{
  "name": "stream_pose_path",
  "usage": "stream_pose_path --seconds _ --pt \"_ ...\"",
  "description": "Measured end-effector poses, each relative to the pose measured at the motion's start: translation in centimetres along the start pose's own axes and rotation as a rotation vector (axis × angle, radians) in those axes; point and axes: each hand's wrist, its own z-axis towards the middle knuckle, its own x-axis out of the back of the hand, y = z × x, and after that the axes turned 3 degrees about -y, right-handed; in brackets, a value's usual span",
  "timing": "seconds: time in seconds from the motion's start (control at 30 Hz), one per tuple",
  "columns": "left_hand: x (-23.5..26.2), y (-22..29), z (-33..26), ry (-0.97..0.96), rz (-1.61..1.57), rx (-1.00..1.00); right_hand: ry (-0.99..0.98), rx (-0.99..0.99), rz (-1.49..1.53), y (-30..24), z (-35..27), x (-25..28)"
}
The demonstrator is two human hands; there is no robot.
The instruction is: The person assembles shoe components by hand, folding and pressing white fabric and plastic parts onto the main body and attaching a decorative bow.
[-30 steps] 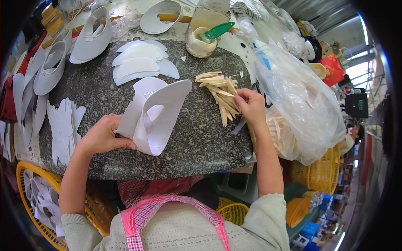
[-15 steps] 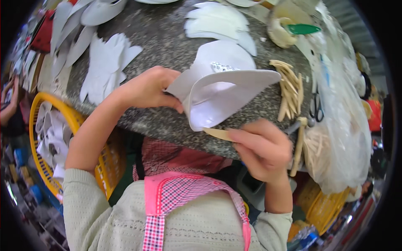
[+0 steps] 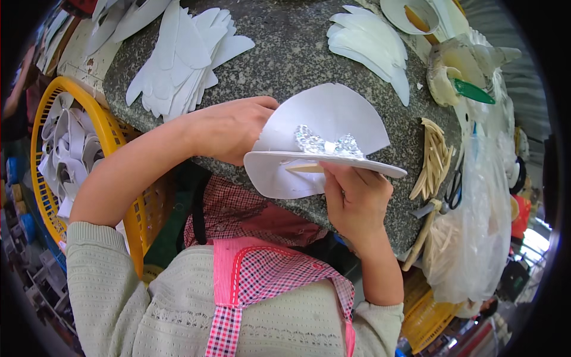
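Note:
A white shoe upper (image 3: 333, 116) with a silver glitter bow (image 3: 330, 143) is held up over the near edge of the stone worktop (image 3: 279, 65). My left hand (image 3: 241, 128) is closed on the upper's left side, its fingertips hidden behind the white material. My right hand (image 3: 360, 193) pinches the near edge of the upper and also grips a flat pale wooden stick (image 3: 306, 168). The stick's tip points left, inside the folded opening. Beyond my left hand lies a pile of white cut pieces (image 3: 184, 59).
More white pieces (image 3: 369, 47) are stacked at the far side. On the right are pale strips (image 3: 433, 159), a hammer (image 3: 425, 229), scissors (image 3: 455, 189), a clear plastic bag (image 3: 476, 238) and a glue-crusted pot (image 3: 452, 59) with a green-handled tool (image 3: 474, 91). A yellow basket (image 3: 107, 128) of white uppers stands left.
The upper has turned so its bow faces me more. My right hand has moved up to its edge, bringing the stick inside the opening. The view has shifted.

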Motion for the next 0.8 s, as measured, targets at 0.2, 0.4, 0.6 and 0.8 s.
stream_pose_path --seconds 0.2,0.4,0.6,0.8 --pt "-0.2 0.2 -0.3 -0.023 0.094 -0.079 -0.077 -0.100 -0.006 -0.5 0.0 -0.1" --pt "-0.3 0.0 -0.6 -0.067 0.167 -0.124 -0.089 -0.104 -0.036 -0.7 0.5 -0.2" --pt "-0.5 0.3 -0.7 -0.001 0.139 -0.104 -0.151 -0.078 -0.160 -0.8 0.7 -0.7" --pt "-0.5 0.0 -0.9 -0.085 0.195 -0.111 -0.113 -0.042 -0.257 -0.7 0.7 -1.4"
